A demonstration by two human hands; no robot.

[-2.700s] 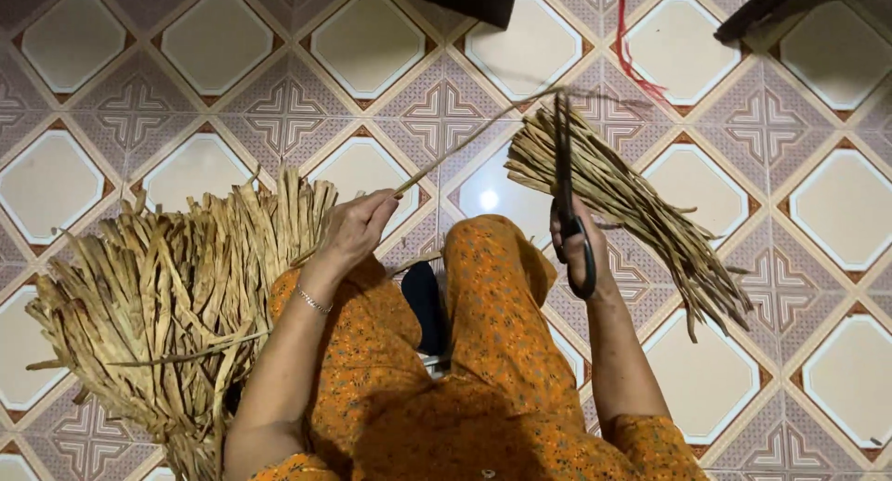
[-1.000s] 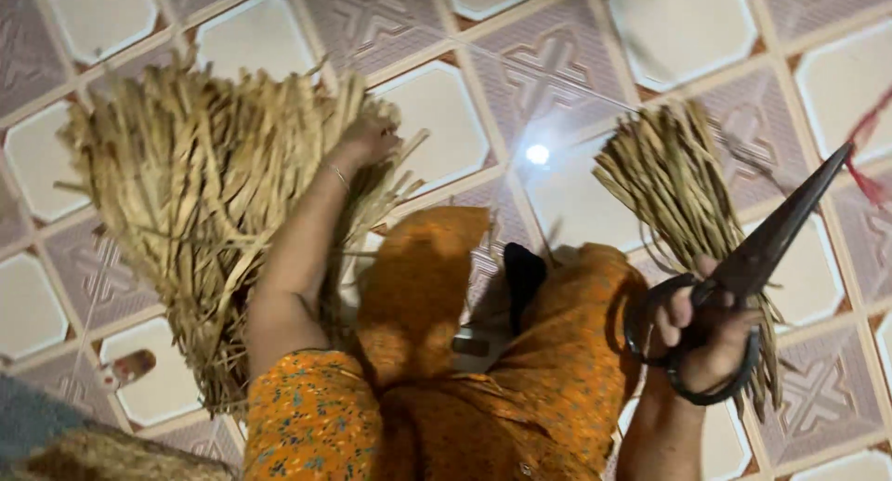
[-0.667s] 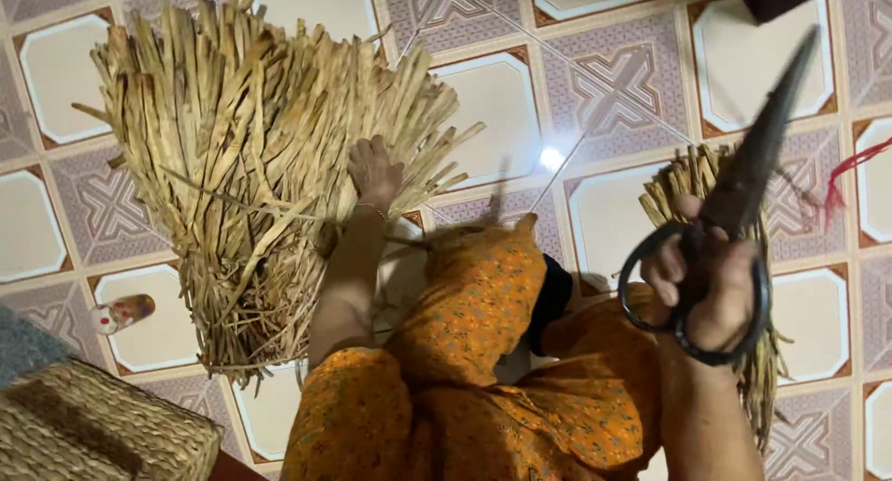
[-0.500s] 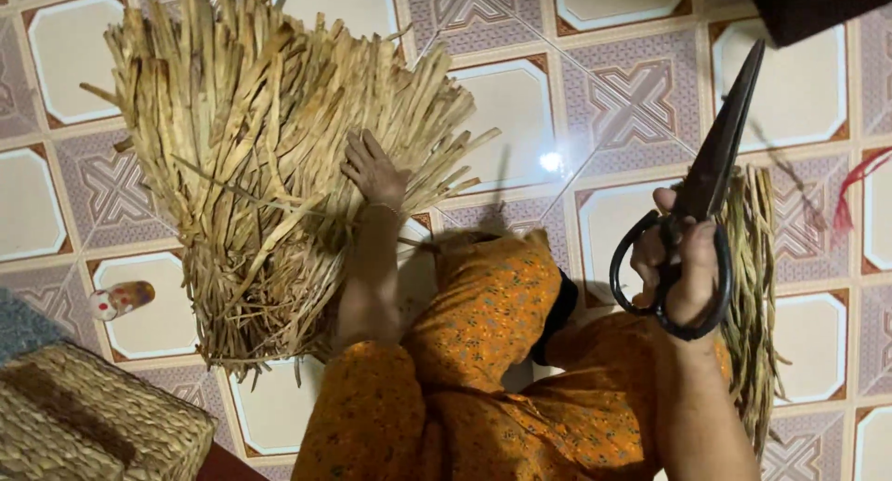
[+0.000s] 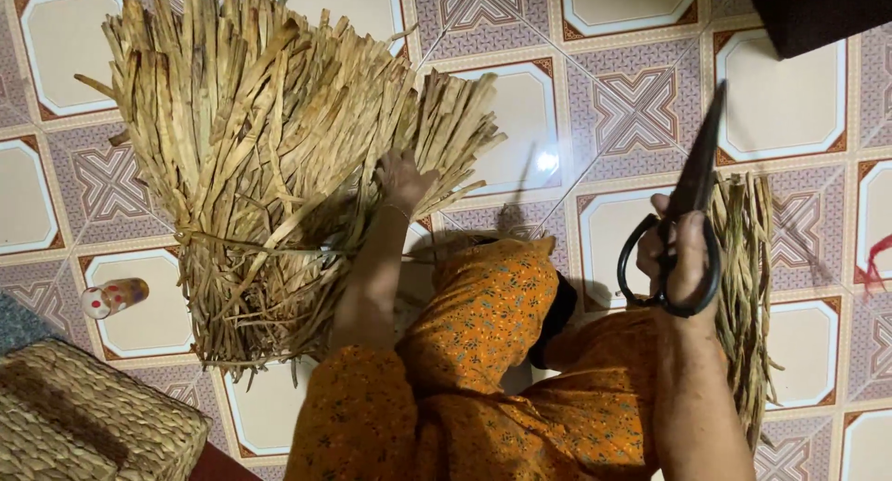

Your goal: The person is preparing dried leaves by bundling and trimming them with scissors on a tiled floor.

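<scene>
The person is dressed in a loose orange cotton garment with a small dark floral print point(image 5: 483, 388) all over, kind of a busy speckled pattern. Sleeves are short, ending around the upper arm, so both forearms are bare. There's a thin pale bangle point(image 5: 398, 211) on the left wrist. No rings that I can make out.

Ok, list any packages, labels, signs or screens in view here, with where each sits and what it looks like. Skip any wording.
Small bottle: lying on its side on a floor tile at the left edge, below the big pile of dried straw strips; cylindrical, yellowish body, white cap with red dots. Any label on it is too small to tell.
Woven basket: bottom left corner; tan, boxy, plaited fibre.
No signs or screens in view.
</scene>
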